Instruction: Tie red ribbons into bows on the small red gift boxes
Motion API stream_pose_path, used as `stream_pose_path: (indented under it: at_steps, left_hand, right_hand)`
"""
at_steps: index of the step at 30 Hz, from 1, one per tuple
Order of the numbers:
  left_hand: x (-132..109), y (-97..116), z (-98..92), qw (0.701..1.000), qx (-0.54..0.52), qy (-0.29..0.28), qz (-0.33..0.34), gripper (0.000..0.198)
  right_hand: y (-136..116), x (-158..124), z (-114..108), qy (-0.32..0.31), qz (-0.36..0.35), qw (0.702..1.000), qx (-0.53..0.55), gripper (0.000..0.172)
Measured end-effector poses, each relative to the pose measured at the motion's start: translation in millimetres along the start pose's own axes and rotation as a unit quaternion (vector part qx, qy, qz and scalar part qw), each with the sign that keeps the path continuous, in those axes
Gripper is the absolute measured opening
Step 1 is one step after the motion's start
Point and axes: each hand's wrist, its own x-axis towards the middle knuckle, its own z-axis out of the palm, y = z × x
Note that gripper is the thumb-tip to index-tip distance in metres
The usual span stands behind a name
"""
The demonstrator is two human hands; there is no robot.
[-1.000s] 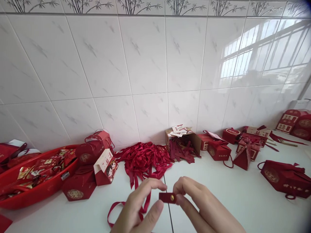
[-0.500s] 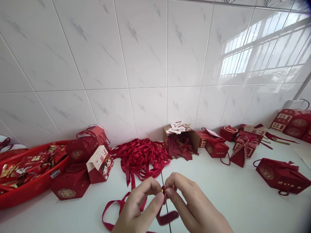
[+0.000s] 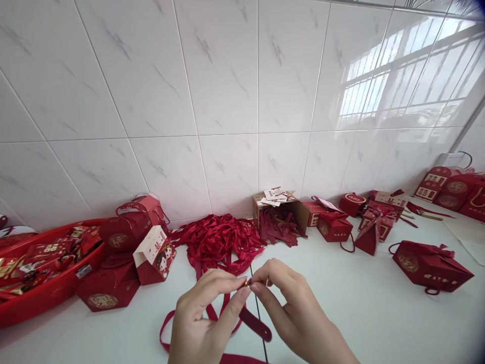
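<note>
Above the table's front middle, my left hand (image 3: 210, 308) pinches a dark red strap (image 3: 256, 325) between thumb and forefinger. The strap's rounded end, with a small hole, hangs down to the right. A small gold fastener shows at my left fingertips. My right hand (image 3: 290, 303) is closed at the same spot, its thumb and forefinger on the strap's upper end, mostly hidden by the fingers. Below and behind my left hand lies a loose red ribbon (image 3: 165, 323). Beyond both hands sits a tangled heap of red ribbons (image 3: 222, 240).
Behind stands an open cardboard box (image 3: 301, 216) of similar straps, with white cards (image 3: 275, 195) on top. A red basin (image 3: 60, 283) of wrapped sweets and several red gift boxes (image 3: 109, 285) are at left. More red boxes (image 3: 430, 265) stand at right. A tiled wall (image 3: 227, 76) closes the back.
My hands have risen slightly and shifted a little left with the strap. Its free end now hangs straighter, down to the right. The view has turned slightly.
</note>
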Motion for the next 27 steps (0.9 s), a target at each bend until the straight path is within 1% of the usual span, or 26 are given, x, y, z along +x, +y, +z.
stream_pose_path:
  at_steps: [3, 8, 12, 16, 18, 22, 27]
  left_hand:
    - [1.9, 0.3, 0.3, 0.999, 0.021, 0.025, 0.031, 0.008]
    - [2.3, -1.1, -1.1, 0.994, 0.049, 0.041, 0.092, 0.008]
    - [0.6, -1.1, -1.8, 0.992, 0.068, 0.045, 0.098, 0.007]
    - [1.1, -0.7, -0.7, 0.990, 0.066, 0.049, 0.117, 0.009]
    - [1.4, -0.7, 0.1, 0.990, 0.061, 0.050, 0.117, 0.010]
    - [1.4, -1.0, 0.8, 0.994, 0.042, 0.049, 0.094, 0.010]
    - [3.4, -6.0, 3.2, 0.998, -0.013, 0.021, 0.054, 0.009]
  right_hand:
    - [-2.2, -0.4, -0.5, -0.010, -0.002, 1.000, 0.006, 0.010]
    - [-4.2, 0.4, -0.6, -0.008, 0.001, 1.000, 0.015, 0.010]
    - [-3.1, 0.2, 0.7, 0.000, 0.009, 0.999, 0.032, 0.007]
    - [-3.0, -1.0, 1.8, -0.002, -0.004, 0.999, 0.042, 0.008]
    - [-3.8, -1.3, 3.0, 0.000, -0.012, 0.999, 0.043, 0.008]
    - [-6.0, -1.3, 5.8, 0.018, -0.025, 0.999, 0.036, 0.009]
    - [-4.8, -1.6, 5.0, 0.023, -0.033, 0.999, 0.011, 0.011]
